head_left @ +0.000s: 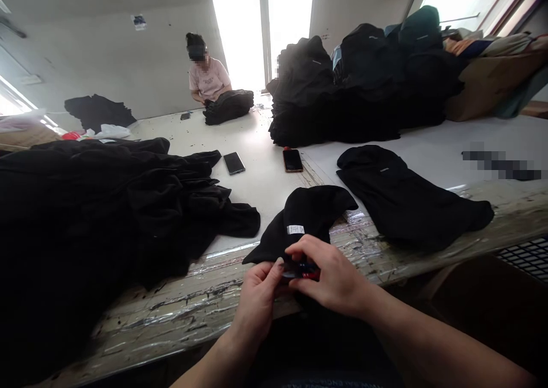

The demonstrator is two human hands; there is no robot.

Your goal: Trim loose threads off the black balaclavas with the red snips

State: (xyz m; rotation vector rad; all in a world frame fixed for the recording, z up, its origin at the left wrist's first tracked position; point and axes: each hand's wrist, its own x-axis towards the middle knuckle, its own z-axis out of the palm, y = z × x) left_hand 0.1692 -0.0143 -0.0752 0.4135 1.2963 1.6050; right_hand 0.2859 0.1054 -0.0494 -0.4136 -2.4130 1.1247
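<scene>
A black fabric piece (314,208) with a white label (295,229) lies at the table's front edge, its near side reaching my fingers. My left hand (257,299) is closed in a pinch on the near edge of this fabric. In my right hand (336,277) is a small pair of thread snips (310,274) with red on the handle, its dark tip close to my left thumb. My fingers cover part of the snips, and the exact spot where the blades meet the cloth is hidden.
A large black garment heap (85,205) fills the left. A folded black garment (406,199) lies right, before tall garment stacks (355,85). Two phones, one silver-edged (234,163) and one orange-edged (293,160), lie mid-table. A person (209,77) handles dark cloth (229,106) across the table.
</scene>
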